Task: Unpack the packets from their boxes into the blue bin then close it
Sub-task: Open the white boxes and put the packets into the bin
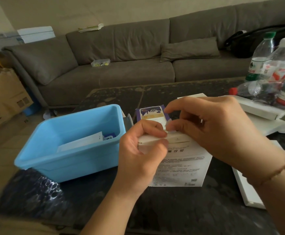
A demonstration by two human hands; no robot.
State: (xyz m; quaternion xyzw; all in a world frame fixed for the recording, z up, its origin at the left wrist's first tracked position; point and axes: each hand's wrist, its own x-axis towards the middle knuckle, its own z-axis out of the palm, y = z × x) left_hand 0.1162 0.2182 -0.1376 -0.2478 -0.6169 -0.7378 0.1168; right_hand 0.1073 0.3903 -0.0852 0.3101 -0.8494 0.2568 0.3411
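White box: the white box [180, 163] stood on the desk [104, 200], nearest, unopened.
Hands: the left hand [143, 150] gripped its top corner; the right hand [211, 128] pinched the top flap, seemingly prying.
Blue bin: the blue bin [67, 160], just left, lidless, held a few packets [82, 141].
Purple box: the purple box [151, 114] waited behind.

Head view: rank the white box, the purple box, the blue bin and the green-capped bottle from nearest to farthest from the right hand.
1. White box: gripped at its top flap by the right hand.
2. Purple box: just behind, left of the fingers.
3. Blue bin: further left.
4. Green-capped bottle: far right, at the back.
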